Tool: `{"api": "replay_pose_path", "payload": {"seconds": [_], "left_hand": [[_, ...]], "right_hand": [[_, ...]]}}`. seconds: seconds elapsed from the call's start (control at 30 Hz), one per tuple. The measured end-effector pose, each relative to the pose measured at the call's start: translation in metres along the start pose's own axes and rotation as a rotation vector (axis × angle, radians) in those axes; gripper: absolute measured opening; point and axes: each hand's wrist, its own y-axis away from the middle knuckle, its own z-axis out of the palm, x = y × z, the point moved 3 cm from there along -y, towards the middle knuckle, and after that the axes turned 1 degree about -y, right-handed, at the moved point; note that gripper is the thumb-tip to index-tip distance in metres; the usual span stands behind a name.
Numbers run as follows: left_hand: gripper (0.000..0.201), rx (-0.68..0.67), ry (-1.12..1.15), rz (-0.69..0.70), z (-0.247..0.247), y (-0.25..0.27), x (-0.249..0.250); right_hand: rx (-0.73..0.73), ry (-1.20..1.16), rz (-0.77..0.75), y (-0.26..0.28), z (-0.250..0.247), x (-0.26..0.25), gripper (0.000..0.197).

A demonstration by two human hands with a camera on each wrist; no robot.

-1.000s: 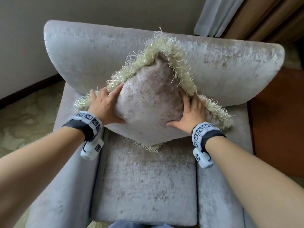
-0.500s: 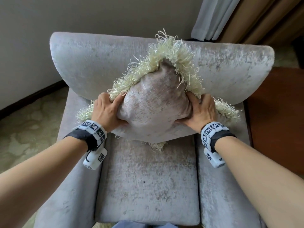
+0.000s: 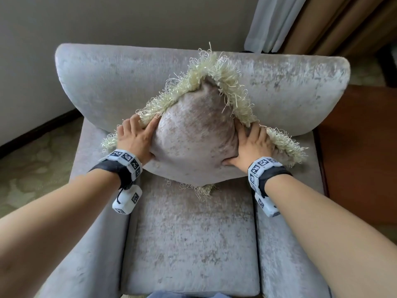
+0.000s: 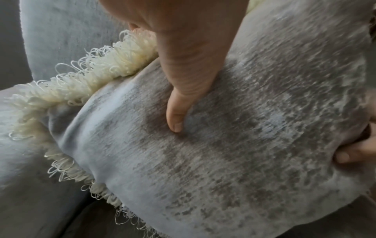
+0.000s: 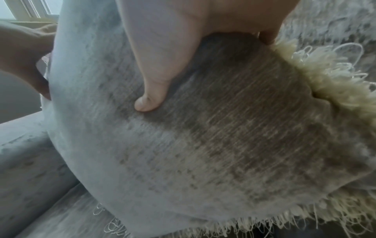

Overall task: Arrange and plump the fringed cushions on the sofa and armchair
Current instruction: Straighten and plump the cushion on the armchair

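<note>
Presently: one fringed cushion (image 3: 194, 138) stands on a corner against the armchair (image 3: 290, 87) backrest, squeezed between both hands.

Count: one cushion, one armchair, two hands; no sofa or second cushion is in view. The cushion sits diamond-wise on the seat, its top corner up the backrest, its bottom corner touching the seat, so its long diagonal runs roughly upright. It lies directly between the hands: the left hand (image 3: 135, 139) presses its left flank, the right hand (image 3: 250, 147) its right flank, fingers spread and bearing inward, thumbs dug into the front face. Both hands lie about equally near. Judgement: plumping is in hand; the next squeeze acts across the horizontal diagonal, and uneven pressure could tip the cushion sideways.
</note>
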Motion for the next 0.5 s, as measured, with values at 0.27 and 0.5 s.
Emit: {"api": "replay_pose_path", "payload": {"seconds": [0.27, 0.5], "left_hand": [[0.117, -0.12, -0.019, -0.026, -0.016, 0.028, -0.002], [0.099, -0.177, 0.035, -0.058, -0.054, 0.054, 0.007]], "right_hand": [[-0.063, 0.018, -0.005, 0.029, -0.017, 0.0, 0.119], [-0.03, -0.017, -0.04, 0.058, -0.051, -0.007, 0.104]]}}
